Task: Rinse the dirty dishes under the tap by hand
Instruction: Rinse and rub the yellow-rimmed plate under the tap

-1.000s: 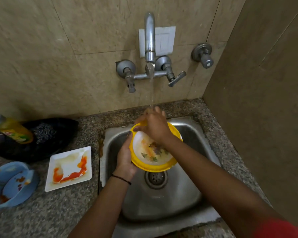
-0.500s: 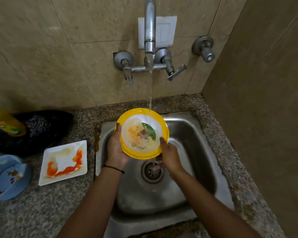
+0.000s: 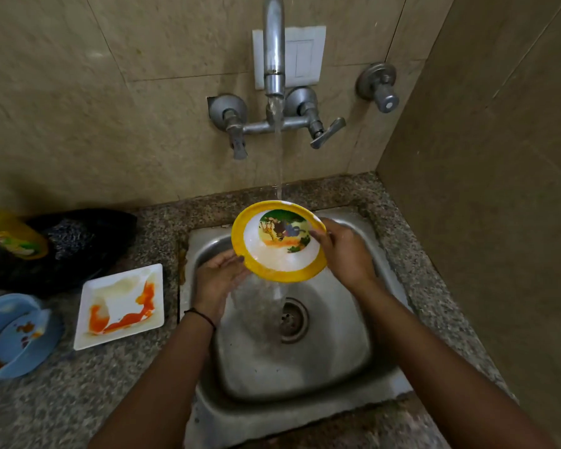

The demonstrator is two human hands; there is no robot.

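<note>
The round yellow-rimmed plastic bowl (image 3: 274, 259) is white inside, with a printed cartoon picture in green, orange and blue at its centre; the square white plate (image 3: 123, 294) to the left carries orange-red smears; the pale blue bowls (image 3: 30, 351) at the near left show brown and red stains; the yellow-green bottle (image 3: 12, 234) lies far left; the speckled grey-brown stone counter (image 3: 62, 400) surrounds a dull silver steel sink (image 3: 305, 367); the wall tiles (image 3: 110, 92) are beige.

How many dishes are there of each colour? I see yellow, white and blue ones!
Yellow: 1, the yellow bowl
White: 1, the white square plate
Blue: 2, the blue bowl and the smaller blue dish lying in it
Total: 4 dishes
</note>
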